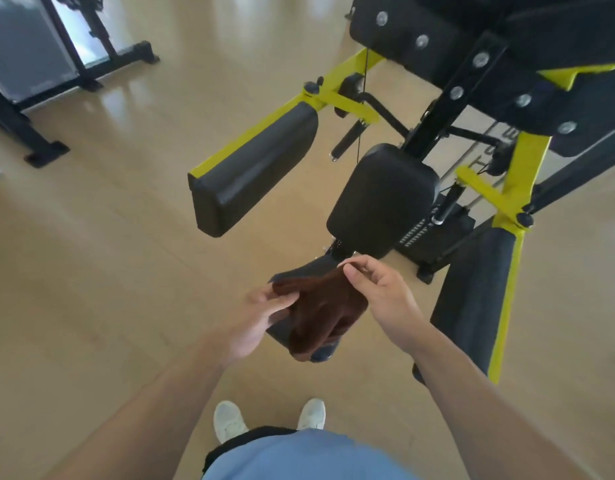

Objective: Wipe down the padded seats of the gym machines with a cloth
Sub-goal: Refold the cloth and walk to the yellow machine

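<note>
Here, left hand: my left hand (254, 317) is reaching palm-up under the near-left edge of the brown cloth (319, 306), thumb lying over the corner and fingers going beneath it, so I am pinching that corner.
Right hand: my right hand (375, 289) is hovering just above the far-right corner of the cloth, forefinger and thumb meeting in a narrow pinch on the edge, the other fingers loosely curled and holding nothing else.
Cloth: it is lying spread between both hands, draping over the low black seat pad (281, 332); its near end is hanging toward the pad's front edge.
Seat pad: it is sitting directly under the cloth, only its left side and front corner showing; whether the cloth is lying flat on it or lifted slightly, I cannot tell.
Back pad: a rounded black back pad (385, 199) is standing just beyond the seat, apart from my hands.
Arm pads: a long black left arm pad (250, 171) on a yellow frame (337, 98) is jutting out to the left; a right arm pad (472, 299) is running down beside my right forearm.
Floor: I am standing on a pale wood floor (91, 271) in white shoes (229, 420), facing the machine.
Containers: I am seeing nothing that holds other things.
</note>
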Demonstrator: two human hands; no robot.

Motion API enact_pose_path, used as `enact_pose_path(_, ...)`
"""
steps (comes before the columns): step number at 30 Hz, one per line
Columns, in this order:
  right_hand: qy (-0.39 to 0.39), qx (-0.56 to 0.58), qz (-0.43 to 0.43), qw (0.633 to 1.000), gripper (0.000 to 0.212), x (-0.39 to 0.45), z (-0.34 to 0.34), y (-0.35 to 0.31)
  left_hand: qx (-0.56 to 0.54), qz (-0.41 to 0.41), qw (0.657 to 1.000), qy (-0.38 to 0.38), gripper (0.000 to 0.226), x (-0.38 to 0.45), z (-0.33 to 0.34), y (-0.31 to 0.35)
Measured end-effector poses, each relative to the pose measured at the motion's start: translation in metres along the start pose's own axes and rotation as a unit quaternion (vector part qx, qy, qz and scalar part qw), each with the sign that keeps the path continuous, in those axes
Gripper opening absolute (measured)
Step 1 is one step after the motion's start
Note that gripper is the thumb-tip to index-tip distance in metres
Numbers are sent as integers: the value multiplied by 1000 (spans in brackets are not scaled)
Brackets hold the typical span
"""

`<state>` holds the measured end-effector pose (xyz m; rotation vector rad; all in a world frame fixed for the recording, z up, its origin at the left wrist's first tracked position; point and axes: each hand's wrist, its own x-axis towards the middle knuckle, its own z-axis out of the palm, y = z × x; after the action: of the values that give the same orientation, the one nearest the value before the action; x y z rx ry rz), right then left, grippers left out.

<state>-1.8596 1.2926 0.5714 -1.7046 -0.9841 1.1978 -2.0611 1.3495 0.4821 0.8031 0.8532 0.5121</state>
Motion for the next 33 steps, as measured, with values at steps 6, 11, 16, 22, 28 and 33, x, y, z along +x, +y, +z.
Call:
enact_pose_path(6, 14, -76, 86, 993, 31, -4, -30, 14, 58, 13, 997, 46, 21, 4, 38, 19)
enact_pose_path(11, -129, -243, 90, 957, 42, -16, -40, 16, 201, 61, 977, 23, 9, -2, 65, 26)
enact_pose_path(16, -101, -264, 20, 959, 21, -19, -23, 17, 189, 52, 980, 39, 13, -8, 68, 33)
enact_pose_path(22, -79, -260, -55, 961, 18, -8, 0, 16, 107, 50, 964, 237, 23, -5, 32, 8)
enact_pose_path(28, -33, -191, -36, 980, 12, 3, 19, 15, -48, -135, 956, 254, 45, -6, 13, -61)
enact_pose_path(33, -53, -38, -14, 998, 3, -10, 39, 7, -254, -155, 946, 130, 60, 4, 28, -83)
